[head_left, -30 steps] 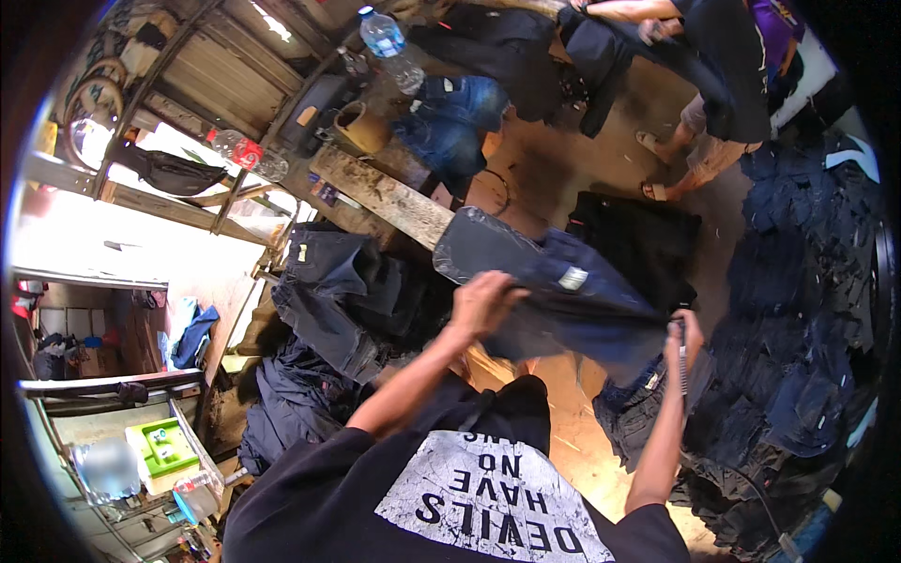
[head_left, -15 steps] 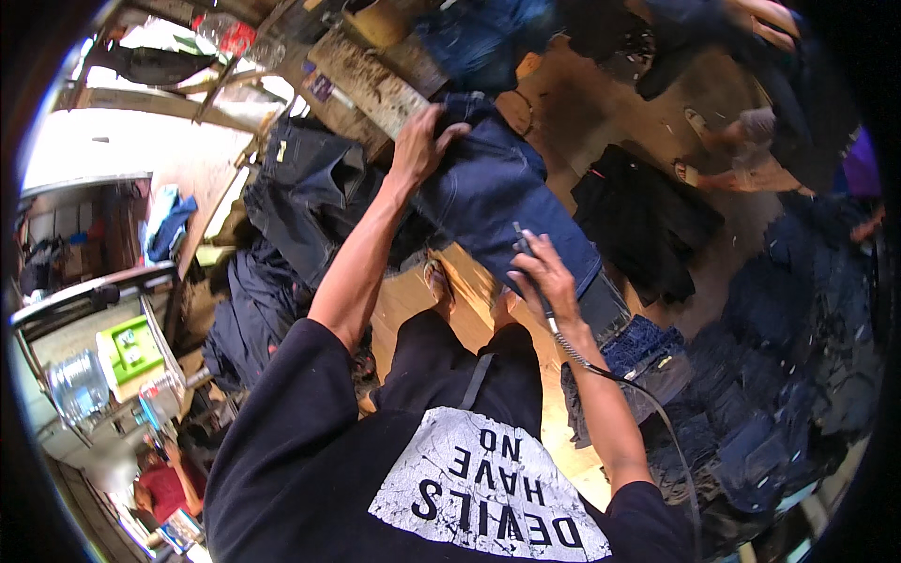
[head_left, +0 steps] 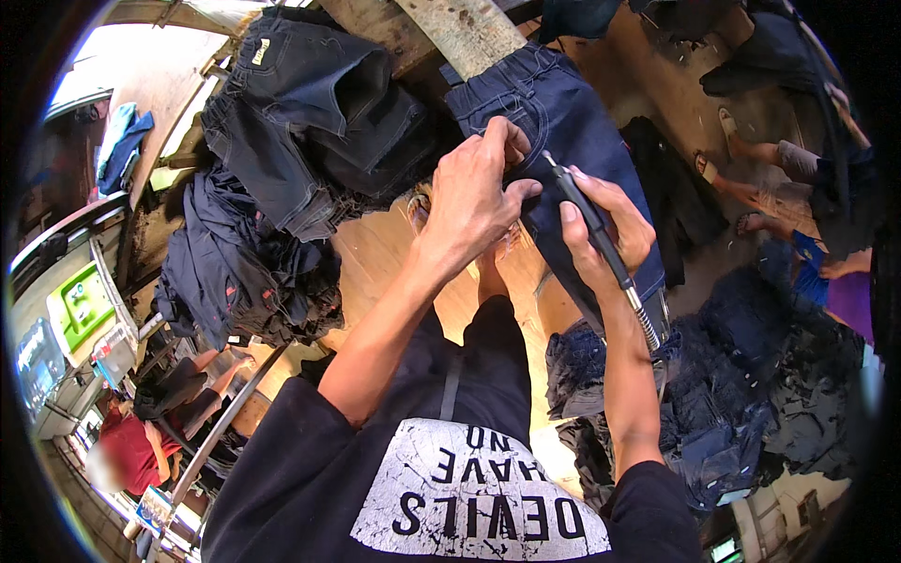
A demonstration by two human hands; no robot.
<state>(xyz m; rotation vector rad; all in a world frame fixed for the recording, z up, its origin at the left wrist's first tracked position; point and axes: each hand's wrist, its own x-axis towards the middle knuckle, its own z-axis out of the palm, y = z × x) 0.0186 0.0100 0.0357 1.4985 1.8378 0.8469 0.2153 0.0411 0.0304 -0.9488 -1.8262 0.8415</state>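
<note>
left hand (head_left: pixel 474 197) and right hand (head_left: pixel 619 230) have drawn nearer each other over the blue garment (head_left: pixel 574 103) — right fingers gripping a black pen-shaped tool (head_left: pixel 593 221), left fingers' hold unclear.

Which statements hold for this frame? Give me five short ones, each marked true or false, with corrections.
1. The right hand holds a slim black pen-like tool. True.
2. The left hand is holding a plastic bottle. False: it is at the dark blue garment, with no bottle in it.
3. The green tray is on the right of the picture. False: it is near the left edge.
4. A pile of dark garments lies to the person's right. True.
5. The pale board is completely covered. False: part of it shows bare.
</note>
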